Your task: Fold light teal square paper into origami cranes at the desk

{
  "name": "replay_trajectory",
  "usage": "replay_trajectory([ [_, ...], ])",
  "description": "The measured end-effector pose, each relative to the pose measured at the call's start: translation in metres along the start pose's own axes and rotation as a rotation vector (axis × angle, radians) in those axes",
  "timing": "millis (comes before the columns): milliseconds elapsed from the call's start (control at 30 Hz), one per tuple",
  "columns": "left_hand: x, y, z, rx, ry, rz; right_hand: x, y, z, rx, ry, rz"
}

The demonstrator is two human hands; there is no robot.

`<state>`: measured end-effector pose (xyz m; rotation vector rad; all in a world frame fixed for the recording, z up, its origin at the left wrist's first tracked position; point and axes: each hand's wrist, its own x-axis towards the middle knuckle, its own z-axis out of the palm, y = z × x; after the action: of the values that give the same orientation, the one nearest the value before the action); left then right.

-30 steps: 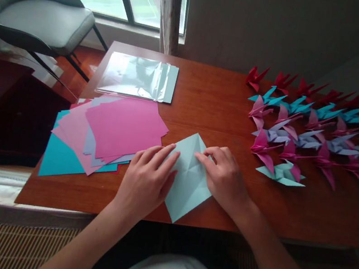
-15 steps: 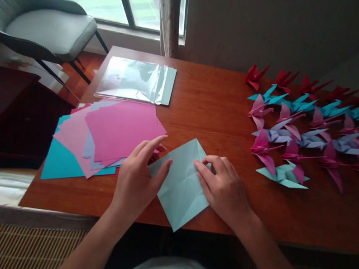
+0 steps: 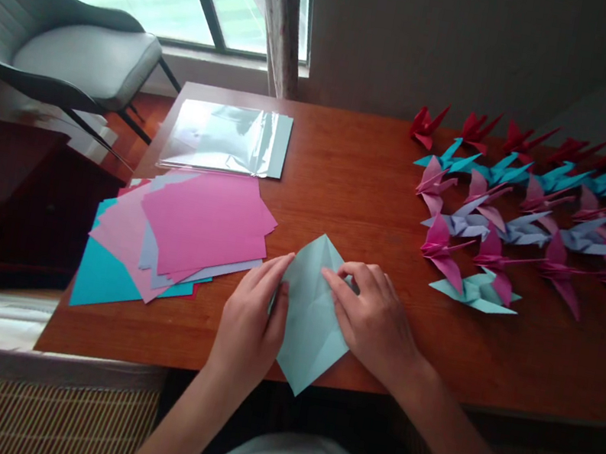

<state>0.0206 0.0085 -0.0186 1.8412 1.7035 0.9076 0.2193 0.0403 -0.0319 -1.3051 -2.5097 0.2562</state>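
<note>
A pale mint sheet of origami paper (image 3: pixel 310 321), creased and turned cornerwise, lies at the table's front edge between my hands. My left hand (image 3: pixel 259 313) is closed at the sheet's left side, thumb and fingers pinching that edge and bending it up. On the upper right of the sheet rests my right hand (image 3: pixel 370 312), its index fingertip pressed near the middle crease and the other fingers curled. The paper's right corner is hidden under the right hand. Beyond that hand sits a folded mint paper crane (image 3: pixel 478 291).
Fanned coloured sheets (image 3: pixel 207 223) cover the table's left side. Behind them lies a clear plastic packet (image 3: pixel 219 137) of pale paper. Rows of red, blue, pink and lilac paper cranes (image 3: pixel 523 229) fill the right. A grey chair (image 3: pixel 86 63) stands beyond the left edge of the wooden table (image 3: pixel 348 165).
My left hand has moved right and closed on the sheet's left side, which now bends upward and inward. The right hand stays on the paper with little movement.
</note>
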Motion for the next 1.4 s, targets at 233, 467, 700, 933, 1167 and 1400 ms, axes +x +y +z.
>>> replay_trajectory([
  [233,-0.016,0.01,0.011,0.516,-0.116,0.159,0.011,-0.007,-0.003,-0.023,-0.037,0.034],
  [467,-0.025,0.019,0.02,0.546,-0.16,0.242,0.023,-0.007,-0.003,-0.062,-0.085,0.047],
  [700,-0.025,0.012,0.012,0.525,-0.237,0.247,0.025,-0.002,-0.004,-0.026,-0.102,0.043],
  [933,-0.025,0.011,0.01,0.522,-0.262,0.284,0.025,-0.002,-0.003,-0.059,-0.1,0.017],
  [1167,-0.026,0.008,0.004,0.528,-0.283,0.336,0.025,-0.002,-0.001,-0.07,-0.102,0.017],
  [1400,-0.027,0.003,0.001,0.533,-0.292,0.358,0.02,0.002,-0.003,0.025,-0.08,0.005],
])
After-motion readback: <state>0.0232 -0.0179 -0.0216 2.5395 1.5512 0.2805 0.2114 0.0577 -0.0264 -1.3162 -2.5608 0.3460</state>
